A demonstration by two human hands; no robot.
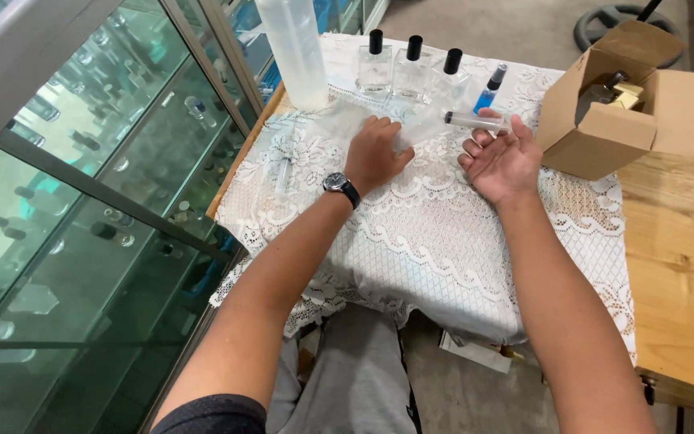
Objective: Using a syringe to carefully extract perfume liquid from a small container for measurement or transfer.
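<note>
Syringe (475,121), clear with a dark plunger tip, lies across the fingertips of the right hand (501,161), which is palm-up and loosely curled around it near the far edge of the lace cloth (443,249). Left hand (374,154), wearing a dark wristwatch (339,184), presses flat, fingers spread, on a clear plastic wrapper (411,128) just beside the syringe. Along the far edge stand 3 square glass bottles (411,71) with black caps, a tall translucent container (295,52) and a small blue spray vial (489,90). An open cardboard box (604,120) sits at the right edge, on the wooden table (676,273).
</note>
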